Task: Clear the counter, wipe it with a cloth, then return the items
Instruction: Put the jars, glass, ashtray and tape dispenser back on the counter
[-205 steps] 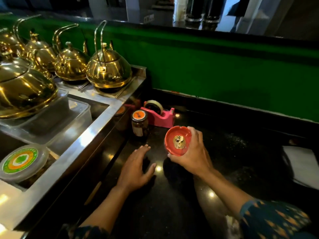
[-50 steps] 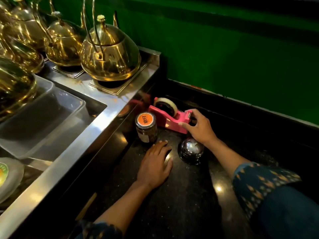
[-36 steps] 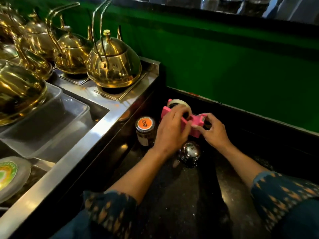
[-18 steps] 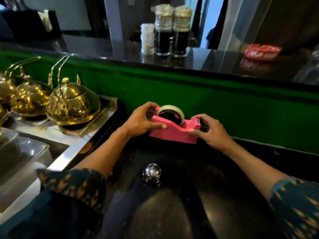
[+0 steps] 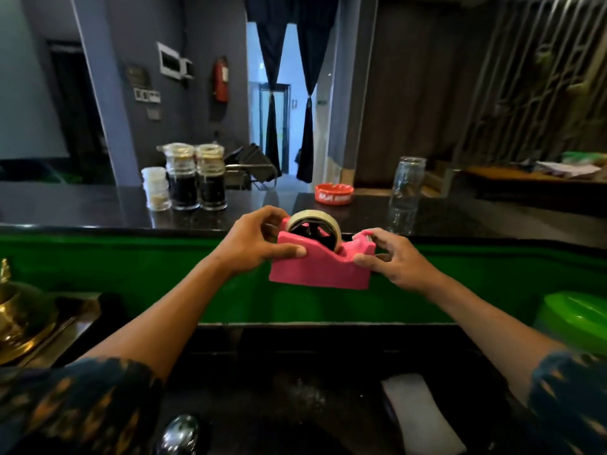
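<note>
I hold a pink tape dispenser (image 5: 320, 267) in the air with both hands, level with the front edge of the raised black bar top (image 5: 98, 205). My left hand (image 5: 254, 243) grips its left end beside the tape roll. At the cutter end, my right hand (image 5: 392, 257) pinches it. Below lies the lower black counter (image 5: 295, 389), where a white cloth (image 5: 420, 415) rests at the right and a shiny metal dome (image 5: 179, 433) sits near the bottom edge.
On the bar top stand two dark-filled glass jars (image 5: 197, 177), a white stack (image 5: 154, 188), a red ashtray (image 5: 334, 193) and an empty glass jar (image 5: 405, 183). A brass kettle (image 5: 16, 313) sits at the far left, a green lid (image 5: 578, 320) at the right. A green wall panel (image 5: 131, 274) fronts the bar.
Both hands have lifted the tape dispenser off the lower counter up to the bar top's height. The view has tilted upward, so the orange-lidded jar and most kettles are out of sight.
</note>
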